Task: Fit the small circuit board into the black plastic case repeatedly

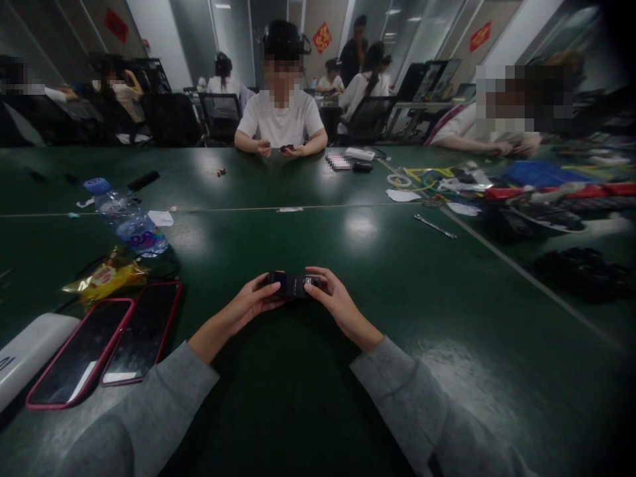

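A small black rectangular device (pixel 295 286) is between my two hands, just above the green table (pixel 298 397). It has a dark, screen-like face at its left end and small pale markings near the middle; its exact kind cannot be made out. My left hand (pixel 248 301) is closed around the left end, thumb on the front face. At the other end, my right hand (pixel 335 296) grips it, with the thumb by a small light patch and the index finger stretched along the top. My fingers hide the device's back and both ends.
On the left lie two red-rimmed phones (pixel 142 331), a white power bank (pixel 34 351), a yellow wrapper (pixel 109 278) and a plastic bottle (pixel 129 222). A wrench (pixel 434 226) and tangled cables (pixel 432 179) are to the right. A person (pixel 281 112) sits opposite, handling small items.
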A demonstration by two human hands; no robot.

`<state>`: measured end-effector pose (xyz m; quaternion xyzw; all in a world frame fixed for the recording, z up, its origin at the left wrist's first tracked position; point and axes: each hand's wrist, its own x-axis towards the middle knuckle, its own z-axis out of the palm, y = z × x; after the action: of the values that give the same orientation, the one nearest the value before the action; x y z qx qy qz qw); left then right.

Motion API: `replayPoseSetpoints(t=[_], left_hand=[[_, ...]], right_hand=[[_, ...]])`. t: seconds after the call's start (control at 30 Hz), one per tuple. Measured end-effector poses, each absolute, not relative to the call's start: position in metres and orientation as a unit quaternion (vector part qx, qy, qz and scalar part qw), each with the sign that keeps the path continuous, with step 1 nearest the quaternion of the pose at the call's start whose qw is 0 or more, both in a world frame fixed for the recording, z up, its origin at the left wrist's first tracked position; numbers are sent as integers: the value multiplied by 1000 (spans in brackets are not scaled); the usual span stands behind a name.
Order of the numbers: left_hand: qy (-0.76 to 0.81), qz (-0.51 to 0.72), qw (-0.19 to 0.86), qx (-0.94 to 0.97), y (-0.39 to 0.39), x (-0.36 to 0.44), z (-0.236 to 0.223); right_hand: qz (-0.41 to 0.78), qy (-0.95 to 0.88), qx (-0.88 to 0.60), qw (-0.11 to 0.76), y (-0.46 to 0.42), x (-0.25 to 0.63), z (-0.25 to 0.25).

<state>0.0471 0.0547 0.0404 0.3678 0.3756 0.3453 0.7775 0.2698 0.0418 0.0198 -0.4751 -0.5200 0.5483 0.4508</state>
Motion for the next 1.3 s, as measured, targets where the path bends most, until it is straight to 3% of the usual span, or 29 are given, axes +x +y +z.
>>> replayPoseSetpoints(t=[0.37, 0.8, 1.07, 1.3], left_hand=[[395, 345, 784, 333, 63, 49, 31], [375, 309, 809, 332, 66, 47, 33], [371, 308, 815, 320, 65, 47, 39], [380, 304, 807, 334, 64, 47, 43]], right_hand=[[313, -698, -459, 452, 33, 259, 13], [330, -640, -481, 501, 35, 261, 13], [237, -552, -548, 583, 52, 297, 20], [150, -542, -620, 547, 69, 330, -5]])
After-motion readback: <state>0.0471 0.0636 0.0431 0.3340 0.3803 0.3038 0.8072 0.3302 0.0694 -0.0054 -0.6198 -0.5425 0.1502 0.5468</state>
